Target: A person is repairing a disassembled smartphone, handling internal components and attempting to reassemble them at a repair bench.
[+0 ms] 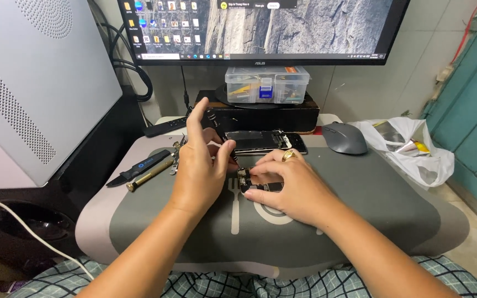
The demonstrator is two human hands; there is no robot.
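An opened smartphone body (pixel 265 141) lies on a grey lap tray (pixel 382 198), its insides showing. My right hand (pixel 291 187), with a gold ring, presses a small dark circuit part (pixel 258 182) down on the tray with its fingertips. My left hand (pixel 200 165) hovers beside it, index finger raised, thumb and fingers pinching a thin dark tool (pixel 230 152) that points toward the part.
A black pry tool (pixel 139 167) and a brass-handled screwdriver (pixel 150 176) lie at the tray's left. A grey mouse (pixel 344 138) and white plastic bag (pixel 409 149) sit right. Behind: a dark box (pixel 260 117), clear parts box (pixel 267 84), monitor (pixel 260 27). A computer case (pixel 34 83) stands left.
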